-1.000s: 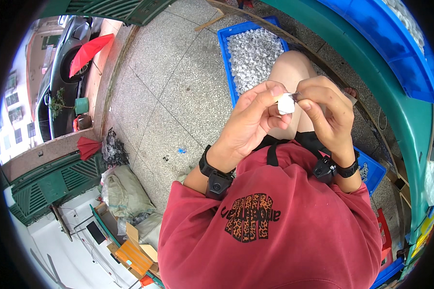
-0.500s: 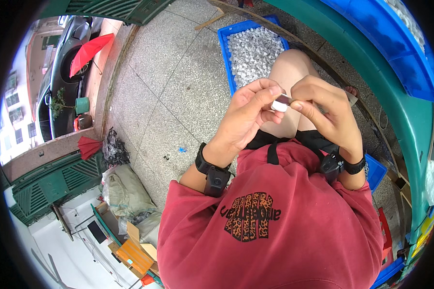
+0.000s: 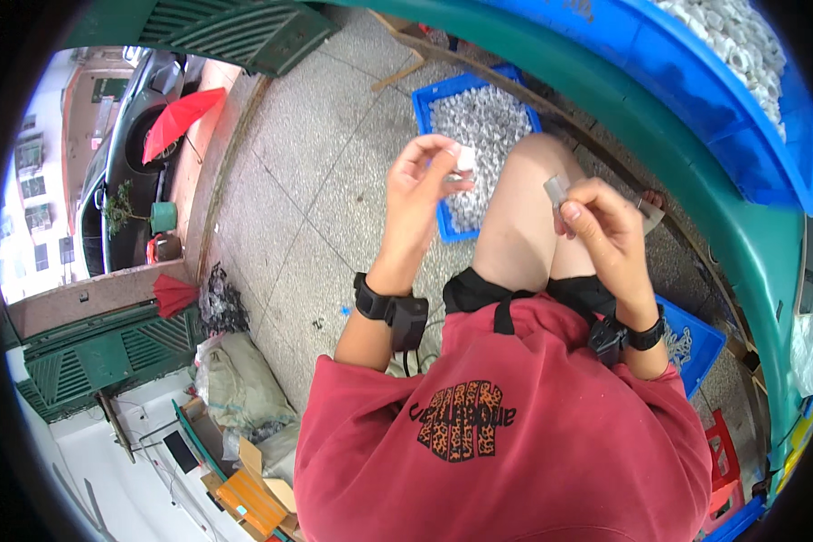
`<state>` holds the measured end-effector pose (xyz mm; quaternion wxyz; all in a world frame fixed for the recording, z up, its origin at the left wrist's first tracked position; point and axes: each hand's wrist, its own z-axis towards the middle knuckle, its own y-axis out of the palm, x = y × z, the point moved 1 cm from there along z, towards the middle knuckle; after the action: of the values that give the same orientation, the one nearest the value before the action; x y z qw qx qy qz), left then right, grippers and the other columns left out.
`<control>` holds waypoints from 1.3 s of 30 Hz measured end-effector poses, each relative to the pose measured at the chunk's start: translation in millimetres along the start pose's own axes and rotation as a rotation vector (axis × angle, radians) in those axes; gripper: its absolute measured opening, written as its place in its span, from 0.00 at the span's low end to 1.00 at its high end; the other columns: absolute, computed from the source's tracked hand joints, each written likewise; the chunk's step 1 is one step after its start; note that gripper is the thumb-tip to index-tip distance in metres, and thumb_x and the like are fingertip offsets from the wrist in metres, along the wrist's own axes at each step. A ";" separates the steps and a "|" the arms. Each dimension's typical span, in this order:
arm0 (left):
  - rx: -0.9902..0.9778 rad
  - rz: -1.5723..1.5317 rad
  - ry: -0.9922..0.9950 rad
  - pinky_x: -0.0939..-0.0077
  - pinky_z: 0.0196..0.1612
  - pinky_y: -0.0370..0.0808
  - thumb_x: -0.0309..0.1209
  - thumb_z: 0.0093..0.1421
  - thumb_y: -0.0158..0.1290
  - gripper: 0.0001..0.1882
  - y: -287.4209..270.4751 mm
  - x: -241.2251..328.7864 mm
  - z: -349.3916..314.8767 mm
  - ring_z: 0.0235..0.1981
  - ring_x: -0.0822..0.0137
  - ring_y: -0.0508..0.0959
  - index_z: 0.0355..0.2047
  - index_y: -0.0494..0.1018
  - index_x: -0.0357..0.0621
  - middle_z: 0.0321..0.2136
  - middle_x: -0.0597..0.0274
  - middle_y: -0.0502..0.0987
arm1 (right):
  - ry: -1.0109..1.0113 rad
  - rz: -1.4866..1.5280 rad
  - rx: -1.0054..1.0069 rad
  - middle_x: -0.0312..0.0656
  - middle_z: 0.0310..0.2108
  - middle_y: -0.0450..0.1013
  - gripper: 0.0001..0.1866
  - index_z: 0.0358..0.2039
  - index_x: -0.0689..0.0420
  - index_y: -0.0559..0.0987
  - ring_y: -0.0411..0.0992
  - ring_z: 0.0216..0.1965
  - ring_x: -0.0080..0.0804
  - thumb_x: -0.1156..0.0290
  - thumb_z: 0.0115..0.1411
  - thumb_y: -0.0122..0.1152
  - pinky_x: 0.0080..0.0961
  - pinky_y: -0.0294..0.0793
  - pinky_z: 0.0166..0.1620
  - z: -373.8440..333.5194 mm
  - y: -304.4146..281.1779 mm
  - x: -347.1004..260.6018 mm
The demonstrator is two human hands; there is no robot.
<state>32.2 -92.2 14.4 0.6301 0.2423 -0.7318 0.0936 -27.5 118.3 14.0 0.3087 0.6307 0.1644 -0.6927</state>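
Observation:
My left hand (image 3: 420,176) is raised over the floor, its thumb and fingers pinched on a small white plastic piece (image 3: 465,159). Apart from it on the right, above my knee, my right hand (image 3: 602,221) grips a short flat metal blade (image 3: 556,190) that points up and to the left. Beyond my left hand stands a blue crate (image 3: 422,110) on the floor, filled with many small white-grey pieces (image 3: 483,117). The lower fingers of my left hand are partly hidden.
A green table edge (image 3: 696,149) curves along the right, bearing a large blue bin (image 3: 696,68) of white pieces. Another blue tray (image 3: 706,348) lies beside my right elbow, near a red stool (image 3: 721,461). Sacks (image 3: 244,370) lie on the left.
My hands have moved apart: the left went left with the white piece, the right moved slightly down with the blade. Before, the blade was held against the piece.

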 end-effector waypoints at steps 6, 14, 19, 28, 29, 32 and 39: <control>0.261 0.997 0.548 0.68 0.43 0.70 0.36 0.52 0.56 0.23 -21.8 22.2 74.5 0.48 0.61 0.66 0.47 0.65 0.45 0.47 0.55 0.64 | 0.041 0.004 0.036 0.33 0.24 0.68 0.05 0.28 0.62 0.72 0.64 0.28 0.16 0.74 0.57 0.52 0.15 0.65 0.32 -10.8 -25.2 0.6; -0.421 1.086 1.125 0.65 0.54 0.58 0.35 0.51 0.56 0.19 194.5 135.9 114.1 0.51 0.55 0.63 0.43 0.70 0.46 0.48 0.54 0.65 | 0.051 0.050 0.142 0.36 0.21 0.69 0.08 0.26 0.62 0.72 0.66 0.24 0.19 0.71 0.58 0.53 0.16 0.65 0.29 -29.5 -50.8 10.6; -1.237 1.250 0.473 0.61 0.56 0.58 0.52 0.48 0.54 0.34 286.2 90.1 124.1 0.57 0.44 0.55 0.55 0.60 0.59 0.57 0.46 0.53 | 0.069 0.024 0.163 0.35 0.21 0.69 0.08 0.27 0.62 0.73 0.66 0.25 0.18 0.71 0.58 0.53 0.15 0.65 0.29 -37.9 -68.0 7.2; -0.953 1.737 0.618 0.66 0.47 0.68 0.44 0.44 0.55 0.32 270.7 72.6 175.2 0.45 0.50 0.70 0.50 0.64 0.49 0.47 0.44 0.65 | 0.049 0.001 0.200 0.32 0.22 0.67 0.07 0.27 0.61 0.71 0.64 0.25 0.15 0.71 0.58 0.52 0.13 0.64 0.30 -44.5 -80.4 5.2; -0.969 1.706 0.727 0.67 0.44 0.70 0.43 0.46 0.54 0.30 272.1 74.0 175.5 0.43 0.52 0.71 0.49 0.64 0.46 0.44 0.45 0.68 | 0.049 0.007 0.211 0.32 0.22 0.67 0.07 0.27 0.61 0.71 0.63 0.25 0.15 0.71 0.58 0.52 0.13 0.64 0.30 -46.9 -79.8 6.2; -1.029 1.634 0.475 0.74 0.30 0.73 0.41 0.53 0.50 0.22 281.5 85.5 173.3 0.30 0.64 0.74 0.46 0.65 0.45 0.33 0.55 0.71 | 0.064 0.069 0.213 0.32 0.22 0.67 0.07 0.27 0.61 0.71 0.63 0.24 0.15 0.72 0.59 0.50 0.13 0.63 0.29 -50.9 -77.5 11.0; -0.694 0.938 0.681 0.72 0.32 0.70 0.40 0.49 0.55 0.18 274.1 83.3 176.5 0.26 0.64 0.75 0.37 0.73 0.41 0.24 0.54 0.76 | 0.061 0.070 0.244 0.34 0.21 0.67 0.07 0.27 0.61 0.70 0.63 0.23 0.17 0.72 0.59 0.49 0.14 0.63 0.28 -54.1 -66.6 11.0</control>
<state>-259.5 47.2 107.8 0.7596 -0.3604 -0.5079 0.1877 -28.2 199.5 -15.6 0.2484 0.6897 0.0661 -0.6770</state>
